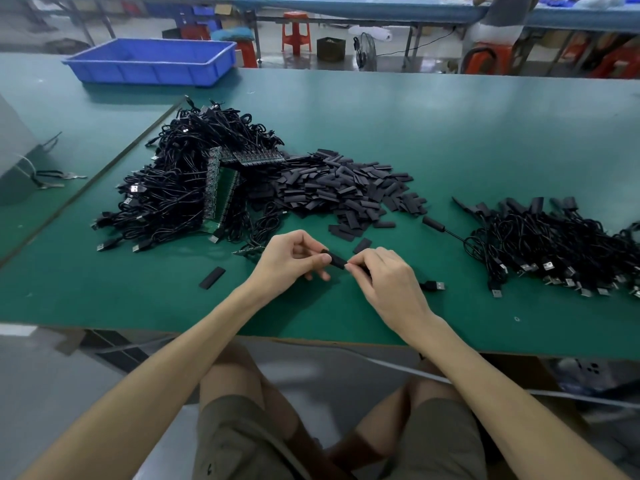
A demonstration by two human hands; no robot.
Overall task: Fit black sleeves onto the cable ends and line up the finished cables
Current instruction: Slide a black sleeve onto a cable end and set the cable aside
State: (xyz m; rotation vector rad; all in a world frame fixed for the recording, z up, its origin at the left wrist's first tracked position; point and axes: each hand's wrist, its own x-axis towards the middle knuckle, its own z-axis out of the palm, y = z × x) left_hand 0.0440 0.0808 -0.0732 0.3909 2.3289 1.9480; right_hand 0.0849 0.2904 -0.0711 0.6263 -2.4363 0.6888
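Black sleeve (336, 260), at table centre, is pinched at either end by fingertips of the left hand (289, 259) and right hand (389, 277); finished cables (554, 247) lie at three o'clock. Skewed pushing could buckle it.

Finished cables (554, 244) cut off right edge; right hand (388, 278) hides cable (433, 285).

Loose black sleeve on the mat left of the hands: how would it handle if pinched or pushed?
The loose sleeve lies flat like a strip, so it would probably slide, not roll. It looks small and thin, so likely very light and easily flicked away. Flat against the green mat, its edge may be hard to pinch.
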